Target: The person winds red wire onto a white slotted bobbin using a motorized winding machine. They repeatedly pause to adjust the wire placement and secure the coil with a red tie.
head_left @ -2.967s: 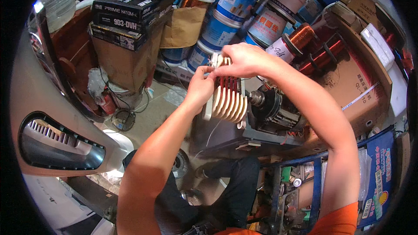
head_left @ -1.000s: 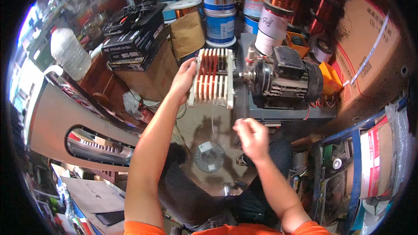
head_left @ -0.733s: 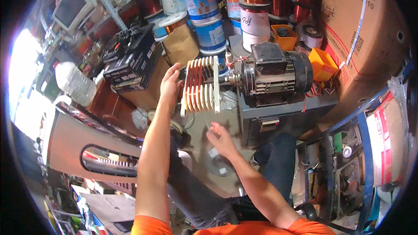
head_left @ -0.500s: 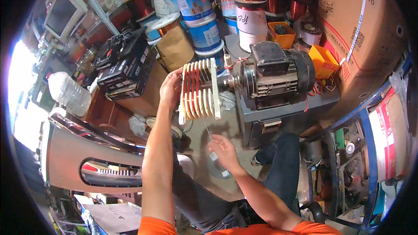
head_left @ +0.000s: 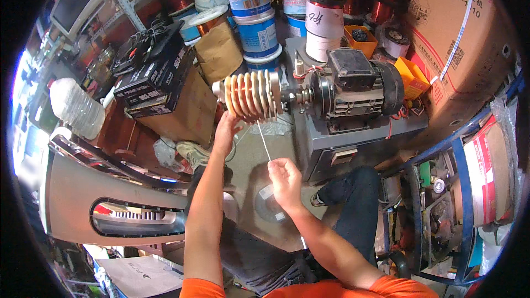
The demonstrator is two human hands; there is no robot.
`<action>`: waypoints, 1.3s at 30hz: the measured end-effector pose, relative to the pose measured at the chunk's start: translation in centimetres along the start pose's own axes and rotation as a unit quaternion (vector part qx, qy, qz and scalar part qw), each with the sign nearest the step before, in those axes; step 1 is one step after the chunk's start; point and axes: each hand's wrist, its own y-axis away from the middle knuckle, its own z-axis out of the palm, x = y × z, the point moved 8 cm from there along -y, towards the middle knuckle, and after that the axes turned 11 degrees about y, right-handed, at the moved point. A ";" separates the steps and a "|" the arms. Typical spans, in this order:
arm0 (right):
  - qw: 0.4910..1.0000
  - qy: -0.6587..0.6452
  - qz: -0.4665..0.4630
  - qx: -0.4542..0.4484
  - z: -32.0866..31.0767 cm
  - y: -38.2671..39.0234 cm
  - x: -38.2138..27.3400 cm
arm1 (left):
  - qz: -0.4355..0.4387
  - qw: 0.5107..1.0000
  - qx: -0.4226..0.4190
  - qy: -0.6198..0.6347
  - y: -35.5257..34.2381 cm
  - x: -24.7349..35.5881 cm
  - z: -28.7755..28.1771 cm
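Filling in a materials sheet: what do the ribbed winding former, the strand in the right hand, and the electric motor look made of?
Ribbed winding former: probably plastic, smooth cream finish; its ribs look moulded, though blurred.
White strand: cord or plastic line, too thin to tell; pulled straight.
Electric motor: likely painted metal, dark and dusty; finned body looks cast.

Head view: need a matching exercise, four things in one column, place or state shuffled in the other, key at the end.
Column one
1. Motor
2. Right hand
3. Clear bottle
4. Left hand

Column two
A. Pinching the white cord
B. At the lower left of the ribbed former
C. On the grey cabinet
D. Near the picture's left edge

Pairs: 1-C, 2-A, 3-D, 4-B
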 end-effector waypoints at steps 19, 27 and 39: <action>0.980 0.082 0.181 0.008 -2.0 4.9 9.9 | -0.058 0.988 0.040 0.137 14.8 0.3 8.2; 0.956 0.285 -0.073 0.002 -6.3 3.5 2.5 | 0.001 0.988 0.048 0.145 14.9 0.6 7.7; 0.657 0.744 -0.037 0.117 -30.1 -17.0 -15.0 | -0.041 0.997 0.057 0.022 15.8 0.3 7.4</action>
